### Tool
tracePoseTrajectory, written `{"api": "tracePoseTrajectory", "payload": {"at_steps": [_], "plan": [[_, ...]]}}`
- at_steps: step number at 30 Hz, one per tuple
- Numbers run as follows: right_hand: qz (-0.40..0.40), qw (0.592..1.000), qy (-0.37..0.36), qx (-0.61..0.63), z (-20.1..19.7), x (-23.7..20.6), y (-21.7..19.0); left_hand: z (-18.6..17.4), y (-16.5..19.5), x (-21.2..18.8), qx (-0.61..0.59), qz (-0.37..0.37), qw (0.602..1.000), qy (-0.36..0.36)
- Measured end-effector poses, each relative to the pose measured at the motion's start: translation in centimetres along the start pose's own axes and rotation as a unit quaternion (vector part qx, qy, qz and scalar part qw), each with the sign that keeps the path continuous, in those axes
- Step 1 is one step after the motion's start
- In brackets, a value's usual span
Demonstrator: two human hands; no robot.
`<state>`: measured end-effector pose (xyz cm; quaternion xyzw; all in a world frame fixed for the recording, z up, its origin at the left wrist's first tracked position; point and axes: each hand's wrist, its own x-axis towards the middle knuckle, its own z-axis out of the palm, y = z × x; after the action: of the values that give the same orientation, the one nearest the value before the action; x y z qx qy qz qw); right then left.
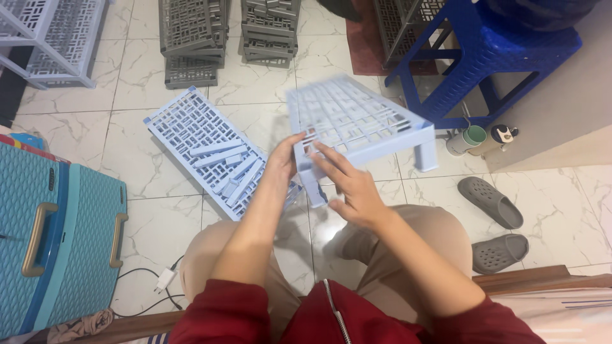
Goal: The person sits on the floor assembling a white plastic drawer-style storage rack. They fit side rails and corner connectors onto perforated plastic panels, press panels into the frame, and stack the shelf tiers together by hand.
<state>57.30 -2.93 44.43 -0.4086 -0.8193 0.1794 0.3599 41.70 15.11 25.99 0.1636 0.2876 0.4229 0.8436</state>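
A light blue plastic shelf panel (357, 118) with a lattice top and short legs is held up in front of me, slightly blurred. My left hand (284, 159) grips its near corner from the left. My right hand (347, 188) has fingers spread against the near corner leg of the panel. Another light blue lattice panel (185, 124) lies flat on the tiled floor to the left, with several loose light blue leg pieces (229, 165) lying on it. My knees show below, in tan trousers.
Grey lattice panels (191, 38) are stacked at the back. A white shelf rack (51, 38) stands top left, a blue plastic stool (491, 57) top right. Teal suitcase (57, 236) at left. Grey clogs (494, 220) and two cups (475, 140) at right.
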Motion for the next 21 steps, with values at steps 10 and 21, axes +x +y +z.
{"api": "tracePoseTrajectory", "payload": {"at_steps": [10,21], "plan": [[0.222,0.933,0.284,-0.023,-4.6,1.5,16.4,4.2,2.9,-6.1,0.13,0.284,0.947,-0.072],[0.212,0.815,0.224,0.491,-3.6,0.7,26.3,1.3,2.7,-5.5,0.436,0.337,0.833,-0.053]]}}
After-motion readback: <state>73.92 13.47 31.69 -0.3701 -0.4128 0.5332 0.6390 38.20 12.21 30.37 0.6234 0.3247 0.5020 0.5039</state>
